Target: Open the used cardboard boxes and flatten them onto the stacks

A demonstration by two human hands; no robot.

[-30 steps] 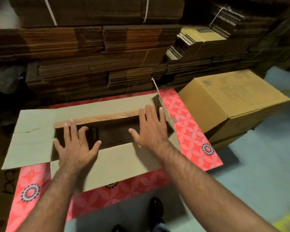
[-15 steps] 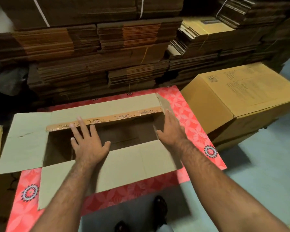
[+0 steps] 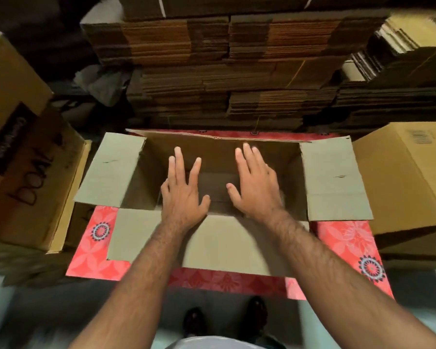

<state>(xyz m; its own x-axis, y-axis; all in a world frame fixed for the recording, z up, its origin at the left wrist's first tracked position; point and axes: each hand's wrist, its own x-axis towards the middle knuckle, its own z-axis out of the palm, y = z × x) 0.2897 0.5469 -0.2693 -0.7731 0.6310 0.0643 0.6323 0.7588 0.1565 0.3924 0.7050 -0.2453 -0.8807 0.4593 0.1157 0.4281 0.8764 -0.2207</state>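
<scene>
Both hands: left hand and right hand are held over the open cardboard box
Fingers: spread, nothing gripped
Box: set on a red floral mat

Tan open box; red floral mat; brown stacks; black shoes.

Both forearms reach forward, left hand and right hand palm-down, fingers straight and spread.
</scene>
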